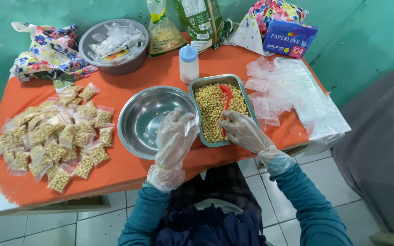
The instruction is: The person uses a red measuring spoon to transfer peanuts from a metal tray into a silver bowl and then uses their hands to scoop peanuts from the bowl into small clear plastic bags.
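Both hands wear clear plastic gloves. My right hand [242,131] grips the handle of a red scoop [226,96] that lies in a rectangular metal tray [196,85] full of pale yellow beans [210,109]. My left hand [175,136] hovers over the near rim of a round steel bowl [137,119], fingers loosely curled; whether it pinches a small clear bag I cannot tell. A few stray beans lie in the bowl.
Several filled small bags [53,136] are piled at the left of the orange table [128,79]. Empty clear bags [274,86] lie at the right. A white squeeze bottle [189,64], a grey bowl of plastic [112,45], bean sacks and a tissue box stand at the back.
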